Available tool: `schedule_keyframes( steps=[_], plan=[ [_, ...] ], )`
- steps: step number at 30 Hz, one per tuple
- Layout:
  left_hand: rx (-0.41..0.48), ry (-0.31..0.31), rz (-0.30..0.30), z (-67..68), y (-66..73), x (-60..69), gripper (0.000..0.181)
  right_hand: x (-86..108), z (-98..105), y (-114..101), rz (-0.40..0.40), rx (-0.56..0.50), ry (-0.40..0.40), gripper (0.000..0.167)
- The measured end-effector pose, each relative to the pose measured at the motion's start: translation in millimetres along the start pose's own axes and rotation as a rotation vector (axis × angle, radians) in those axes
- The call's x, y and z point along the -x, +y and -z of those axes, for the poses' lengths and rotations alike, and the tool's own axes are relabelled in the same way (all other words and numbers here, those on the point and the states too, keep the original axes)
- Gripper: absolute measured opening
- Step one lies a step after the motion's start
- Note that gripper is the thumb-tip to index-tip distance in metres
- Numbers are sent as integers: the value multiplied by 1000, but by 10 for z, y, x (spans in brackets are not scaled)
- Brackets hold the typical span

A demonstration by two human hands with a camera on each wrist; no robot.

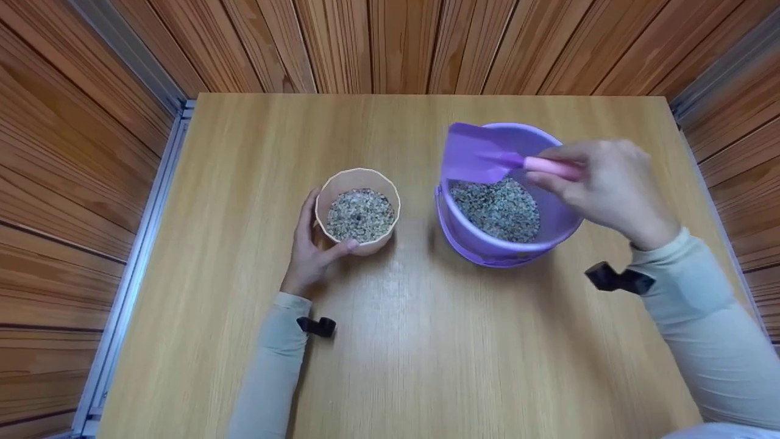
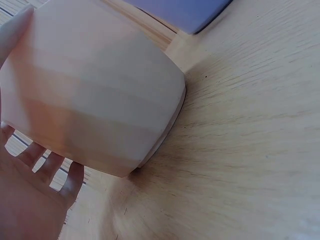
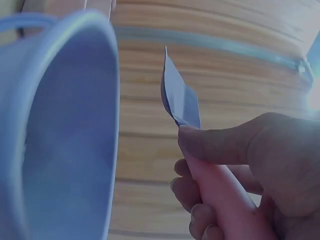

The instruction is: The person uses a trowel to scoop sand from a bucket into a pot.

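Observation:
The left hand (image 1: pixel 311 253) holds a peach-coloured faceted pot (image 1: pixel 385 242), its thumb at the near rim and fingers round the left side. Speckled gravel (image 1: pixel 361 214) lies inside the pot. In the left wrist view, the fingers (image 2: pixel 47 167) rest against the pot's side (image 2: pixel 107 85). The right hand (image 1: pixel 609 183) grips the pink handle (image 1: pixel 551 167) of a toy shovel with a purple blade (image 1: pixel 472 155). That blade is above a purple bucket (image 1: pixel 563 228), over its left side. Similar gravel (image 1: pixel 503 210) covers the bucket's bottom. In the right wrist view, the blade (image 3: pixel 180 97) points away from the hand.
Both containers stand on a wooden table (image 1: pixel 390 366), the bucket to the right of the pot. The bucket's purple carrying handle (image 1: pixel 463 247) hangs down its near left side. Wood-panelled walls (image 1: pixel 402 46) and metal frame rails (image 1: pixel 137 262) border the table.

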State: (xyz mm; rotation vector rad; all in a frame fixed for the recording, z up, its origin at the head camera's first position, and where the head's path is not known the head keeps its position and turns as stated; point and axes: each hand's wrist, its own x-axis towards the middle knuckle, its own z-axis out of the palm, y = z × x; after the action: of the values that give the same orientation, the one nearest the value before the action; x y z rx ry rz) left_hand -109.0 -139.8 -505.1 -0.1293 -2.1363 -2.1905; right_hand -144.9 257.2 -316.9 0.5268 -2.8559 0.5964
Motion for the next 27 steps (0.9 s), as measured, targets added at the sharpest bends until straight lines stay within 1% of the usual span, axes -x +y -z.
schedule_keyframes(
  steps=[4,6,9,12,14,16,19,21,24,27],
  plan=[
    [-4,-3,3,-4,19,-12,105,78,162,195,-37,70,6,33],
    [-5,-3,9,0,26,-9,105,101,233,270,-25,138,-12,32],
    [-8,2,15,12,30,-1,105,104,293,337,34,260,-54,29],
    [-11,1,11,20,27,0,105,83,274,363,131,368,-99,27],
    [-20,-1,9,20,23,-5,104,59,229,353,178,416,-125,25],
    [-22,-3,3,15,16,-9,105,34,178,329,201,473,-156,26],
    [-30,-1,5,9,8,-8,105,-12,115,261,203,570,-227,37],
    [-31,0,2,6,-3,-6,105,-33,77,196,205,657,-288,38],
    [-37,-1,-1,8,-6,-6,104,-56,5,94,217,756,-384,28],
    [-37,-3,-7,9,-2,-8,103,-73,-81,22,222,829,-453,23]
  ],
)
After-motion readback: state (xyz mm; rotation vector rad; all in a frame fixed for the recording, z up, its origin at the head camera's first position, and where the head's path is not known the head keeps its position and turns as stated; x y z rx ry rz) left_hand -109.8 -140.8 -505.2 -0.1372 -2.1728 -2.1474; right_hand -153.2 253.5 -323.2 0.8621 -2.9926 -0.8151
